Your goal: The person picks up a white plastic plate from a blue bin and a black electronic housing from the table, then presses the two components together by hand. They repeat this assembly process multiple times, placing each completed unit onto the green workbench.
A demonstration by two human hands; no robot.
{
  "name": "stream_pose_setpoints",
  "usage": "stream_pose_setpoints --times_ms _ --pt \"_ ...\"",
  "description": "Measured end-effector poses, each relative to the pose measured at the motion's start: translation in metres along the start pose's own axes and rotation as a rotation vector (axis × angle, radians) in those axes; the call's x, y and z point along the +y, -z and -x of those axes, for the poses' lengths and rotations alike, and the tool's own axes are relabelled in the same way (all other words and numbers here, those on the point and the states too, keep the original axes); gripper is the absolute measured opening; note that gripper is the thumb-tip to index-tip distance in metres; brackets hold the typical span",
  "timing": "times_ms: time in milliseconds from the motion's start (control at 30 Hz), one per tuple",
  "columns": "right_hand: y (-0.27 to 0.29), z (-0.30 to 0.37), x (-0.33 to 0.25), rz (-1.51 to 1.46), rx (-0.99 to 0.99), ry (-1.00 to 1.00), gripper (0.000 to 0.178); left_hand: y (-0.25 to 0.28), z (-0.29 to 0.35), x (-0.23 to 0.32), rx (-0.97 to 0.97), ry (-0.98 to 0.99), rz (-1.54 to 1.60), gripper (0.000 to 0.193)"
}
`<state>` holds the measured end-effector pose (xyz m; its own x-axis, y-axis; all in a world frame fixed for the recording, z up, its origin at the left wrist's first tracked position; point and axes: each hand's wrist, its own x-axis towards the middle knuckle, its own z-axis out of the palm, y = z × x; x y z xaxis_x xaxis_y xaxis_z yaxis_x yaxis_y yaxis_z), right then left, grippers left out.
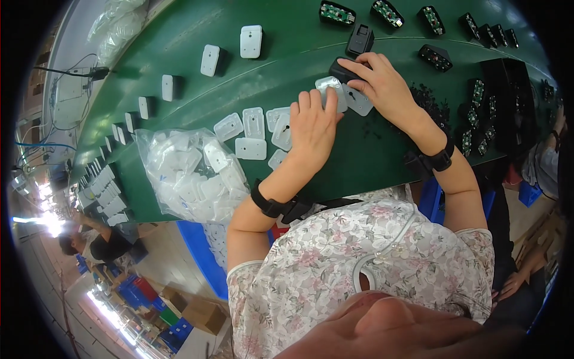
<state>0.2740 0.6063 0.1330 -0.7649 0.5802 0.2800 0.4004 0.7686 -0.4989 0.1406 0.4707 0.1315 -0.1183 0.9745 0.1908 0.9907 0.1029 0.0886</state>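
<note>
The left hand [312, 128] lies flat, fingers spread, on white plastic cover plates [281, 128] on the green desk [179, 60]. The right hand [382, 84] keeps a pinching grip on a small black plastic housing [342, 70] over another plate; loosely held, it could slip and scatter neighbouring plates.

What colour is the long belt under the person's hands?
Dark green. The belt shows best in the head view, running under the left hand and right hand.

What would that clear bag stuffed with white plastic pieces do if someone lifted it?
The clear bag would probably sag and shift; its film looks thin and crinkled. The white pieces inside lie loose, so they would likely slide toward the low end.
</note>
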Motion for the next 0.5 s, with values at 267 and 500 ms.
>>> stream_pose_setpoints --times_ms 267,500 --pt "0.026 -0.006 -0.005 -0.301 0.046 -0.154 0.037 0.006 -0.018 -0.004 0.037 0.110 0.058 0.065" --pt "0.036 -0.018 -0.007 -0.407 0.079 -0.175 0.036 -0.016 -0.021 -0.023 0.132 0.110 -0.054 0.056"
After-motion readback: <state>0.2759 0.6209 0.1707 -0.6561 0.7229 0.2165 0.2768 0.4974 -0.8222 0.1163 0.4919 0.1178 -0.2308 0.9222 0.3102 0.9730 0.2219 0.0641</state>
